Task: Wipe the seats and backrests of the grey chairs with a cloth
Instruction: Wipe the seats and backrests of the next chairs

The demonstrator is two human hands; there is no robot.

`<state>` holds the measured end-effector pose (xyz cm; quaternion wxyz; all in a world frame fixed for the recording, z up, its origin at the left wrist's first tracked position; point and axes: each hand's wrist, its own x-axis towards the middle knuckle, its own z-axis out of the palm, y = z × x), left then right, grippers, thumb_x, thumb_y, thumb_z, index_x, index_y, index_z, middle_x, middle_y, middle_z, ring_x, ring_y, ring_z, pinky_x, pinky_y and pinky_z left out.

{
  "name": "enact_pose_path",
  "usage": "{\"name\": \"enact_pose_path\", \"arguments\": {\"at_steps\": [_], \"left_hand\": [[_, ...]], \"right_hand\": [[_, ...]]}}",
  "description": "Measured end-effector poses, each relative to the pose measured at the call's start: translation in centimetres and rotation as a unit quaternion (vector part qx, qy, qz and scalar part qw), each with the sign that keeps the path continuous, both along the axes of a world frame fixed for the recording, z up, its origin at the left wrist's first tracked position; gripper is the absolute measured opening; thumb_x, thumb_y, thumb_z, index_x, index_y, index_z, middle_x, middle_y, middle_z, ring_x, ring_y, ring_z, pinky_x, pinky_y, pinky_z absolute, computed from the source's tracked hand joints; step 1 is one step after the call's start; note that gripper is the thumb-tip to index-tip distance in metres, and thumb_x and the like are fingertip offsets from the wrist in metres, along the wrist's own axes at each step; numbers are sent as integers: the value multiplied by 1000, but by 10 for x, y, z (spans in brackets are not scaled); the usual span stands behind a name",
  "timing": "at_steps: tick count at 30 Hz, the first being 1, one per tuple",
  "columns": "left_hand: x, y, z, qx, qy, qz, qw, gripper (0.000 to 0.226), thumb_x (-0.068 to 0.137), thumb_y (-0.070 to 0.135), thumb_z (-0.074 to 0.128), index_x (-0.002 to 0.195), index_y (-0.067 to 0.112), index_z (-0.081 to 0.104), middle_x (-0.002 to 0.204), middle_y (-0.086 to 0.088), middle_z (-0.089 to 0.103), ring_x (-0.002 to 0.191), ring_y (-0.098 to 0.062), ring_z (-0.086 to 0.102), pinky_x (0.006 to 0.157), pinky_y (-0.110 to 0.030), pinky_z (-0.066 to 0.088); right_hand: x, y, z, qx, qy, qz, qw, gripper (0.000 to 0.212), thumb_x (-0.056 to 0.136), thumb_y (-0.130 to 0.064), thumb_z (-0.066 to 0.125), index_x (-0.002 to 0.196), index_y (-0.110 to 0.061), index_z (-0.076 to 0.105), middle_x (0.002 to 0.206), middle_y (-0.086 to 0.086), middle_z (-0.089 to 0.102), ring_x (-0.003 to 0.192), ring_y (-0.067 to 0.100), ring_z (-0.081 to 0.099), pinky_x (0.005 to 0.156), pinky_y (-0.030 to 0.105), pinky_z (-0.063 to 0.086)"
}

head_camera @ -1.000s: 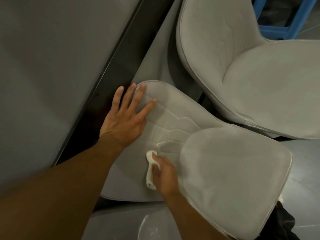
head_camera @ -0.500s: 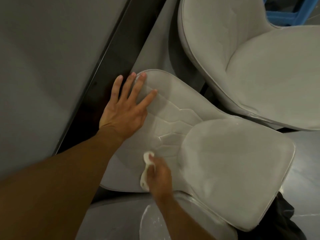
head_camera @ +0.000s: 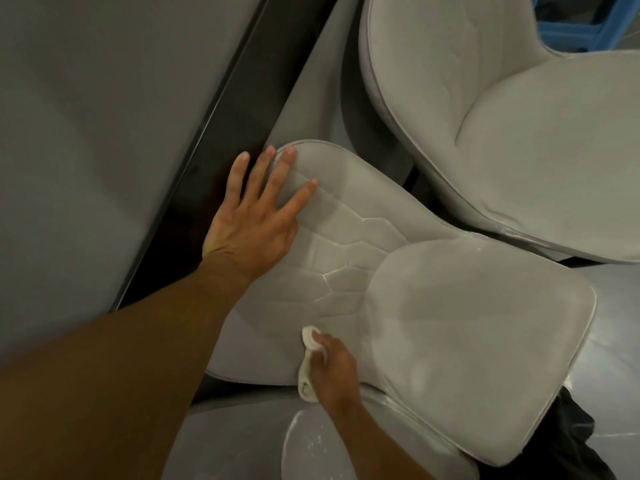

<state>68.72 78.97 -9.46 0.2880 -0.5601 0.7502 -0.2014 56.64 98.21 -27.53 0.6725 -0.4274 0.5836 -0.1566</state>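
Along the backrest (head_camera: 346,244) edge the right hand (head_camera: 332,372) grips the cloth (head_camera: 306,379), left hand (head_camera: 252,230) splayed flat near its top rim.

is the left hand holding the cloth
No, the left hand lies flat with straight fingers on the backrest, while the right hand grips the cloth.

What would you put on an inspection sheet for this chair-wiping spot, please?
Surface: grey floor under the chairs.
Job's things: near chair with stitched backrest, pale smears on its seat; second chair behind; white cloth, bunched.
Clutter: nothing seen.
Hands: left hand flat on the backrest's top; right hand grips the cloth at the backrest's lower edge.
Cables: nothing seen.
Surroundings: grey table at left; blue frame at top right.
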Motion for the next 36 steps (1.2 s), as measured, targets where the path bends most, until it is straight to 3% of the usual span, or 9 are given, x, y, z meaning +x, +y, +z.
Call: {"name": "enact_pose_path", "arguments": {"at_steps": [4,8,11,13,17,21,26,32,36], "left_hand": [[-1,0,1,0,4,0,1000,64,101,48,29,161,35,9,169,-14,-7,155,-38,-2,119,-52,-21],[-1,0,1,-3,2,-1,1000,63,100,45,31,160,35,14,169,-14,-4,156,-37,1,120,-52,-19],[-1,-2,0,-5,9,-3,1000,63,99,44,35,159,35,19,169,-14,-1,155,-38,2,120,-52,-18],[-1,-1,-1,-5,8,-3,1000,64,99,44,35,160,35,18,169,-15,-2,155,-38,2,120,-52,-19],[0,0,-1,-8,6,-8,1000,64,100,43,38,160,34,19,169,-15,0,155,-39,3,120,-52,-16],[1,0,-2,-10,15,-9,1000,64,99,43,42,159,33,23,169,-16,2,155,-39,4,121,-53,-14],[1,-1,-3,-7,8,-12,1000,64,100,45,39,159,34,19,168,-16,-1,155,-39,3,120,-53,-15],[1,0,-3,-6,15,-10,1000,65,99,43,40,159,33,19,169,-17,0,155,-40,4,120,-53,-16],[1,-1,-2,-1,10,-7,1000,65,98,44,40,160,33,20,169,-16,-1,155,-39,3,120,-53,-17]], "right_hand": [[-16,10,-14,51,42,8,998,31,90,-8,56,118,-15,70,115,6,71,110,23,64,94,21,42],[-9,-22,-14,142,86,-194,967,31,92,-6,58,122,-8,68,117,16,69,112,33,63,91,25,42],[21,-67,3,95,15,-309,946,35,93,-2,57,126,-9,65,122,12,67,117,30,62,104,41,47],[39,-86,29,8,-23,-334,942,33,95,-4,57,126,-10,66,123,6,67,115,20,62,104,38,47],[45,-79,66,-148,-97,-295,939,35,99,-16,51,131,-13,64,128,-3,61,122,6,57,104,20,43],[39,-60,20,-100,6,-257,961,36,94,-9,56,128,-16,66,125,-3,65,117,17,62,100,13,39],[39,-70,2,44,49,-272,960,33,93,-2,56,124,-7,68,123,13,68,116,30,63,95,18,38],[47,-73,62,-185,-108,-300,930,35,95,-6,52,126,-11,67,129,-2,64,122,10,58,105,22,43],[48,-66,31,-125,-35,-298,946,35,96,-9,54,129,-14,65,130,-1,65,122,11,60,106,24,43]]}}
